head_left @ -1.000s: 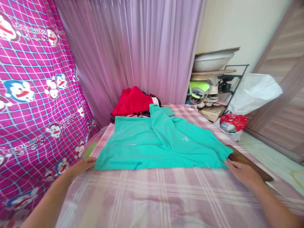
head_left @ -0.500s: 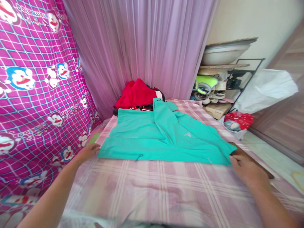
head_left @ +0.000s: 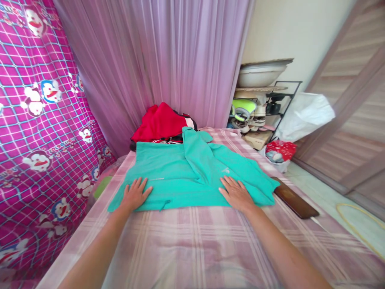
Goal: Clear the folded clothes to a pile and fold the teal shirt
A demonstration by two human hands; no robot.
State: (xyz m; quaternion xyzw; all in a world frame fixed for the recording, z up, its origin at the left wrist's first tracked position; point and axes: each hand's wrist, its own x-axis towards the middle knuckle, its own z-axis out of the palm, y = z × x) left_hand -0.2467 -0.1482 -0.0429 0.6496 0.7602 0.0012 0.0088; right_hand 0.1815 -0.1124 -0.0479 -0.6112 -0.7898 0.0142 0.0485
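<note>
A teal jacket [head_left: 174, 172] lies on the bed, folded lengthwise with its zipper along the near edge and one sleeve laid across its middle. My left hand [head_left: 134, 195] rests flat on the left part of the jacket, fingers spread. Toward the right, below a small pale logo, my right hand [head_left: 237, 193] also lies palm down on the cloth with its fingers apart. Neither hand grips anything. The collar end points right, close to a dark phone.
Red and black clothes [head_left: 162, 124] are heaped behind the jacket. A phone [head_left: 296, 198] with a white cable lies on the checked bedsheet [head_left: 192, 245]. Patterned pink fabric [head_left: 39, 140] hangs at left, a purple curtain [head_left: 168, 60] behind. A shoe rack [head_left: 282, 108] stands at right.
Both hands have left the jacket's two ends and moved inward, and now lie flat on top of it. The view has shifted to the right, and more of the phone shows.
</note>
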